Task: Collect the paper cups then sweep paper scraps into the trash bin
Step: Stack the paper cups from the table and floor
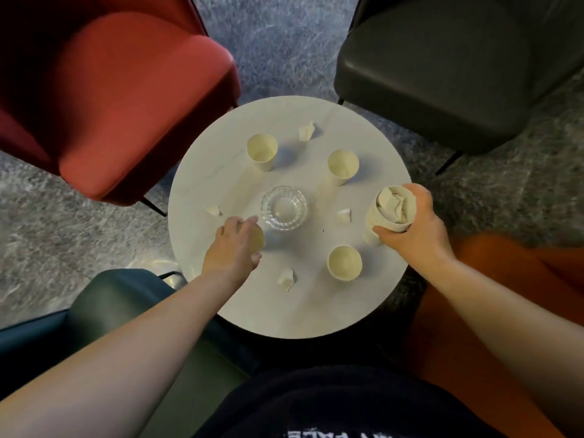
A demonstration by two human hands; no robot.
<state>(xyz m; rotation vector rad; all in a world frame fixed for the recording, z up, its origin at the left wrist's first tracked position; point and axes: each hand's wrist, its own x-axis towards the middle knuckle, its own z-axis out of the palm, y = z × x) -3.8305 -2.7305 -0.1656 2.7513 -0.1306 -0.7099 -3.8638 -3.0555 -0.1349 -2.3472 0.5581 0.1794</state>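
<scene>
Cream paper cups (262, 151), upright, amid crumpled white paper scraps (286, 279).

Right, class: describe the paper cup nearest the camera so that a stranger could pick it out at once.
Start at the round white table and find the glass bowl at its centre. The paper cup stands upright below and right of the bowl, nearest the person. Unlike its neighbours, it is empty, untouched by either hand, and alone at the near edge.
</scene>
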